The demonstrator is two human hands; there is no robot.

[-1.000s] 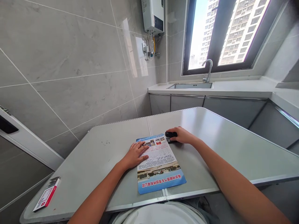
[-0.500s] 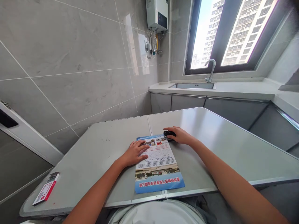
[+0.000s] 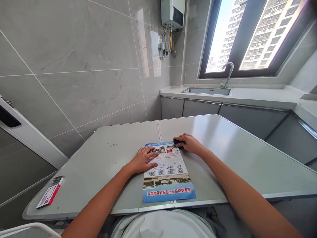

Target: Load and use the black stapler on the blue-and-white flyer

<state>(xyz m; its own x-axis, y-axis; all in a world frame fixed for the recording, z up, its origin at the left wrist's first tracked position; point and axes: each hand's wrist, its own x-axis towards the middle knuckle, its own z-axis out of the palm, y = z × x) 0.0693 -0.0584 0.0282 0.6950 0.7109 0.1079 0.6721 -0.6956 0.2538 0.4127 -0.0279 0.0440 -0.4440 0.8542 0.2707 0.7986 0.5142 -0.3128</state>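
Note:
A printed flyer [image 3: 165, 162] with blue ends and small photos lies on the table, its large red lettering upside down to me. My left hand [image 3: 145, 159] rests flat on its left side, fingers spread, holding it against the tabletop. At the flyer's top right corner, my right hand [image 3: 189, 143] is closed around a small black stapler [image 3: 177, 142]. The stapler's front end touches the paper's corner; its lower part is mostly hidden by my fingers.
The light grey folding table [image 3: 119, 138] has a seam down its middle. A red and white box [image 3: 51, 192] lies at the table's left edge. Beyond the table stand a counter with a sink [image 3: 208, 90] and a tap [image 3: 228, 74]. A white chair edge [image 3: 32, 226] shows at bottom left.
The camera view has shifted slightly. My right hand has pressed down a little on the stapler, while my left hand and the flyer stay in place.

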